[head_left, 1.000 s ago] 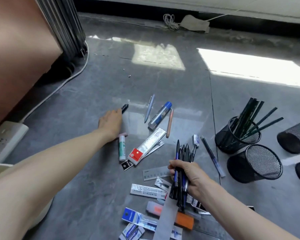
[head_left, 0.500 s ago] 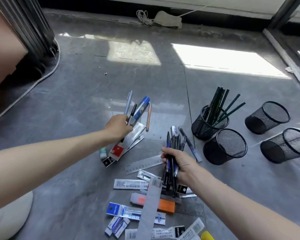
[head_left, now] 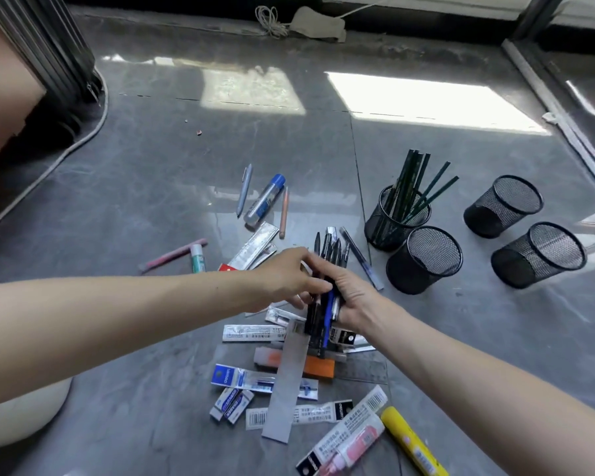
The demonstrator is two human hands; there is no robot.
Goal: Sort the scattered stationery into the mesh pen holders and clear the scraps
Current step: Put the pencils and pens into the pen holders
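Gone from the left of the scatter: one black pen, reached for a second ago, carried over, and now brought by the left hand [head_left: 289,276] against the bundle of pens [head_left: 318,326] at frame centre. Cannot tell whether it is still pinched or already let go, with the grip curled onto the bundle and its fingertips hidden.

Held fast in the right hand [head_left: 356,298] — grip wrapped round the middle of the bundle, above the litter on the floor [head_left: 152,201].

Means one loose pen fewer and a fuller handful, probably near ready for the empty mesh holder [head_left: 423,261] just right of the hands, beside the holder with pencils [head_left: 397,218]. Wrappers [head_left: 251,333] at lower centre not yet cleared.

Long axis of the bundle near upright in the frame, leaning slightly right at the top — pointed ends toward the upper edge, back ends toward the lower.
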